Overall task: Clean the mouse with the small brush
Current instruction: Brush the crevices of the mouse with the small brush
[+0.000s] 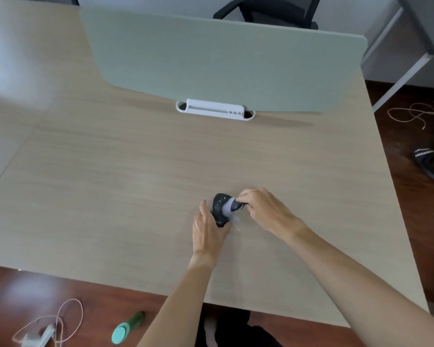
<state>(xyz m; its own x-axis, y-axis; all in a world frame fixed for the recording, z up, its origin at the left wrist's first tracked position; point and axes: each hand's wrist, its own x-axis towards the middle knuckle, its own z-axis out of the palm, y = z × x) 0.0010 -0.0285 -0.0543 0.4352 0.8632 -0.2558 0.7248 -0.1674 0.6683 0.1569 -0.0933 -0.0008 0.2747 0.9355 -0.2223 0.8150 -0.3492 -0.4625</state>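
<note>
A black mouse (219, 206) lies on the light wooden desk (110, 184), right of centre and toward the near edge. My left hand (209, 229) grips its near end and left side, thumb along the left flank. My right hand (262, 209) pinches the dark handle of a small brush (232, 206), whose pale bristles rest across the mouse's top right side. The bristles are blurred. Most of the brush handle is hidden under my fingers.
A grey-green divider panel (223, 61) stands across the back of the desk with a white cable tray (214, 108) at its foot. A black chair (273, 11) stands behind it. On the floor lie a green bottle (128, 326), cords (60, 319) and a dark cloth (429, 161).
</note>
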